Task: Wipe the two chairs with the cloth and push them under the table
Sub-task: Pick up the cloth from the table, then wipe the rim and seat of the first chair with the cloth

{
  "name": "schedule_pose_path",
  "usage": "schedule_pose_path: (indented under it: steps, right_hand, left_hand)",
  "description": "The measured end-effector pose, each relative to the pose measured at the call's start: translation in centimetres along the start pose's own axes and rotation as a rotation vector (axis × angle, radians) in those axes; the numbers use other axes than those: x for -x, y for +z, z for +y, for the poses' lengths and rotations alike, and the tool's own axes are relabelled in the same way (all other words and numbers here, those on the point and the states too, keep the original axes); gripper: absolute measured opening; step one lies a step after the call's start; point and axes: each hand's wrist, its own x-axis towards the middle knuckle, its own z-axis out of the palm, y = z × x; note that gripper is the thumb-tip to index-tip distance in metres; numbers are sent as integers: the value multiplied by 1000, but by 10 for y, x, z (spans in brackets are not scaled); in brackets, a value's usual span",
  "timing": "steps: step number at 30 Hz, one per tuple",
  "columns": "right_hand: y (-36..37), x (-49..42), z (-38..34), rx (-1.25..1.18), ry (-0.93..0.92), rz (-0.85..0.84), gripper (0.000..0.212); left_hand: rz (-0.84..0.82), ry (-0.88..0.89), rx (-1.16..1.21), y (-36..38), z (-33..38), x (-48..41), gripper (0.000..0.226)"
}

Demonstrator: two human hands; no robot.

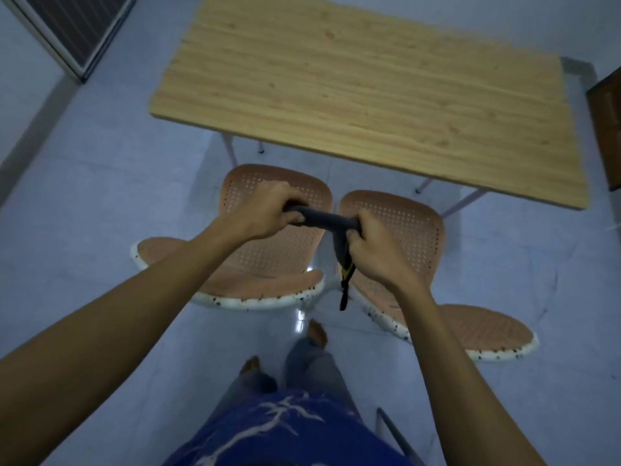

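Note:
Two tan perforated chairs with white speckled rims stand side by side in front of the wooden table [369, 95], both pulled out from it. The left chair [262, 264] is below my left hand [268, 210]; the right chair [413, 230] is below my right hand [373, 247]. Both hands grip a dark grey cloth [326, 220], rolled and stretched between them above the seats. A tail of the cloth with a yellow edge hangs down from my right hand.
Pale tiled floor [100, 213] surrounds the chairs. A dark framed panel [77, 28] leans at the far left, and dark wooden furniture [608, 129] stands at the right edge. My legs and feet [302, 351] are just behind the chairs. A metal frame [396, 435] shows at the bottom right.

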Motion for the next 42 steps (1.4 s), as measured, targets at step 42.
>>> schedule_pose_path:
  steps: [42]
  right_hand:
    - [140, 6, 29, -199, 472, -1, 49]
  left_hand:
    - [-342, -290, -30, 17, 21, 173, 28]
